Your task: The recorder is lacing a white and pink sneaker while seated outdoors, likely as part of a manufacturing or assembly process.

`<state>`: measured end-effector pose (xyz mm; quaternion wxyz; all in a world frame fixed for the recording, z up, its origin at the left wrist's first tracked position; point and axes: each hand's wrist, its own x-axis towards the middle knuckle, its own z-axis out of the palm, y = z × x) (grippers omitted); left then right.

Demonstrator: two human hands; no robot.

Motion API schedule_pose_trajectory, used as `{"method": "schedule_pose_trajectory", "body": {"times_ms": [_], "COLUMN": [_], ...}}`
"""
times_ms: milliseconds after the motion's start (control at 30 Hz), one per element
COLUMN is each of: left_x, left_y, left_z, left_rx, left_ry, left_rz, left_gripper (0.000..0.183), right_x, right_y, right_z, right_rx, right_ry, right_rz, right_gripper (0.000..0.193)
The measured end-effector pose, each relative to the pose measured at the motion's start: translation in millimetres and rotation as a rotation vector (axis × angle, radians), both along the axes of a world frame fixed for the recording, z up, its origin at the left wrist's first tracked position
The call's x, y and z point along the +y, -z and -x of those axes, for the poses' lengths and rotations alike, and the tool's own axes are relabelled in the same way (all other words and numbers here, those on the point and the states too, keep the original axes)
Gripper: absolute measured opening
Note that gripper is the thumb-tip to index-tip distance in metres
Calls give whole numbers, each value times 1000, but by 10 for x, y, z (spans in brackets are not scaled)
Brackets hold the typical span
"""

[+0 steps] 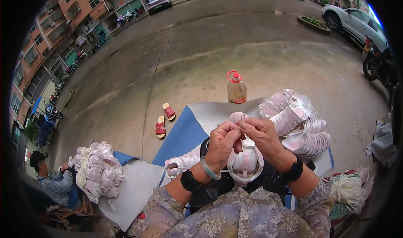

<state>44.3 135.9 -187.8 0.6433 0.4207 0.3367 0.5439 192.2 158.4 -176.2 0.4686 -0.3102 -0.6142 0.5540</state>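
A white and pale pink shoe upper (245,161) rests on my lap, its rounded, mesh-like part toward me. Above it, my left hand (223,142) and my right hand (265,136) meet with fingertips pinched together. Between them a thin pale strand, which looks like a shoelace (243,118), sticks up; most of it is hidden by the fingers. The far end of the upper shows just beyond my hands. Beside my left forearm lies another pinkish-white shoe upper (183,161).
Stacked shoe uppers (300,122) lie at the right on a grey and blue sheet (178,133). Behind stands a red-capped bottle (236,89). Red sandals (160,127) are at left. White laces (346,189) lie at lower right. A person (56,179) sits at far left by piled uppers (97,171).
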Motion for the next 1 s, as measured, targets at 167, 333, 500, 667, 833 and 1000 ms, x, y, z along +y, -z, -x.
{"method": "schedule_pose_trajectory", "body": {"times_ms": [167,333,500,667,833,1000], "left_x": [-28,-61,-353,-421,-476,-496], "left_y": [54,45,2,329,411,357], "left_z": [-4,-78,-1,76,-131,-20], "left_rx": [8,22,370,371,612,704], "left_ry": [25,137,696,908,845,948], "left_rz": [-26,93,42,37,-433,-506], "left_gripper": [11,12,21,22,25,27], "right_x": [-68,83,697,756,707,628], "right_y": [8,44,-125,-260,598,1288], "right_z": [13,-193,-1427,-2806,-3429,-2269], "right_rx": [101,-156,-467,-364,-1340,-1097], "right_ry": [-8,322,770,1124,1261,791], "right_rz": [117,-91,-640,-316,-783,-300], "right_gripper": [22,17,16,22,18,19]}}
